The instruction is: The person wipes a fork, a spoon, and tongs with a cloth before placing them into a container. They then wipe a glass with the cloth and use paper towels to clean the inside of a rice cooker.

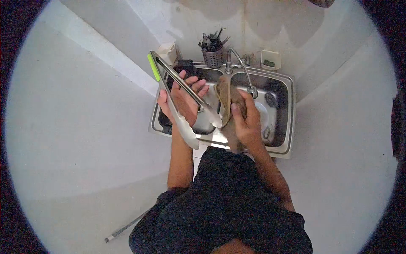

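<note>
A pair of metal kitchen tongs [183, 128] with a lime-green grip rests across my left hand [185, 103]. The thumb hooks around one arm of the tongs, while the palm faces up with the fingers loosely curled; the two arms stand apart, pointing down and right. In my right hand [248, 120] is a brown cloth [225, 99], gripped between thumb and fingers and hanging below the hand. The cloth is close to the tongs' tips; whether they touch I cannot tell. Both hands are above the double-bowl steel sink [292, 101].
Behind the sink stand a grey cutlery holder [213, 59] full of utensils, a faucet [229, 65] with a flexible spout, and white containers [270, 60] at either side. A pale plate [263, 115] and a dark item [270, 99] lie in the right bowl. Walls flank both sides.
</note>
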A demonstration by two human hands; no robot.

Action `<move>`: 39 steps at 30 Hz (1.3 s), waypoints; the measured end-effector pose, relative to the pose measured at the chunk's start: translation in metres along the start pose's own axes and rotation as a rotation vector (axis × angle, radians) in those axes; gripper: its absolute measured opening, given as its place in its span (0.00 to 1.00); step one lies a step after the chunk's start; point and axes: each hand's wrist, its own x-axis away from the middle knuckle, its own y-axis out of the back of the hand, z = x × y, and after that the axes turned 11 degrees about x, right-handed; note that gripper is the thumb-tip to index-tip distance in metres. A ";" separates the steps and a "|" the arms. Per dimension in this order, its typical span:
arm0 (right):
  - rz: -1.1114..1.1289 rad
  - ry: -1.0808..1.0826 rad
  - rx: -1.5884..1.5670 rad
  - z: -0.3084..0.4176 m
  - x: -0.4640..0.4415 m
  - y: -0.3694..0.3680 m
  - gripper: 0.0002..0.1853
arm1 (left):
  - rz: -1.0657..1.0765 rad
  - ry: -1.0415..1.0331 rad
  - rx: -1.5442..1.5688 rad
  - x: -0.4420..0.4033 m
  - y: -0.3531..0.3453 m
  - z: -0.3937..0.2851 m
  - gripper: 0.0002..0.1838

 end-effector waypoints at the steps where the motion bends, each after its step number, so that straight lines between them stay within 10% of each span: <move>1: -0.048 0.120 0.085 0.010 -0.002 0.006 0.20 | -0.039 -0.010 -0.010 0.000 -0.001 0.001 0.40; 5: 0.205 0.448 0.763 0.027 0.007 0.004 0.34 | -0.207 -0.049 -0.189 -0.002 -0.009 0.016 0.38; 12: 0.598 0.191 0.742 0.048 0.008 0.006 0.36 | -0.189 -0.078 -0.376 0.003 0.000 0.018 0.31; 21: 0.523 -0.180 0.314 0.030 0.025 0.013 0.49 | -0.173 -0.150 -0.323 0.010 -0.010 0.022 0.25; 27: 0.461 -0.078 0.333 0.012 0.031 0.000 0.48 | -0.029 -0.085 -0.223 0.009 -0.009 0.016 0.23; 33: 0.567 0.015 0.666 0.031 0.026 0.026 0.21 | 0.144 -0.147 -0.213 0.005 0.004 0.002 0.24; 39: 0.231 -0.199 -0.070 0.003 0.016 0.054 0.21 | 0.343 -0.033 -0.028 0.004 -0.005 -0.010 0.37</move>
